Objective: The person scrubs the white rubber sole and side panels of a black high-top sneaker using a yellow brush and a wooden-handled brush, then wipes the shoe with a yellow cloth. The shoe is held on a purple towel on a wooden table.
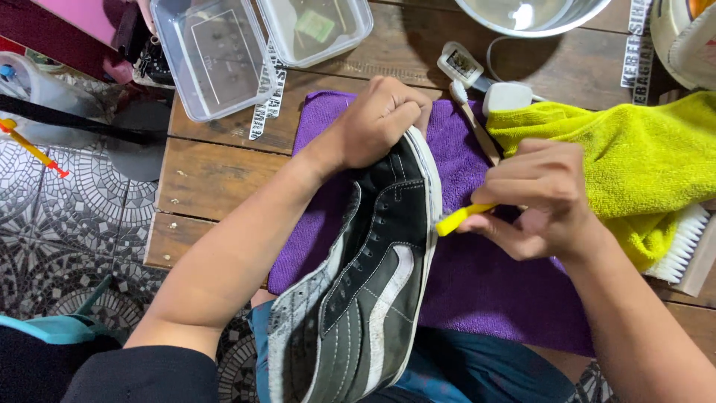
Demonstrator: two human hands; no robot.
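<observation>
A black and grey high-top sneaker (365,291) with a white side stripe and white sole edge lies tilted over a purple cloth (485,291). My left hand (377,123) grips the toe end of the sneaker from above. My right hand (541,198) holds a small yellow brush (462,218), and its tip touches the white sole edge on the sneaker's right side.
A yellow towel (641,160) lies at the right over a white-bristled scrub brush (682,250). Two clear plastic containers (212,56) stand at the back, with a metal bowl (533,15), a wooden toothbrush (473,119) and a small white bottle (464,67). The wooden table's left edge (160,216) borders a tiled floor.
</observation>
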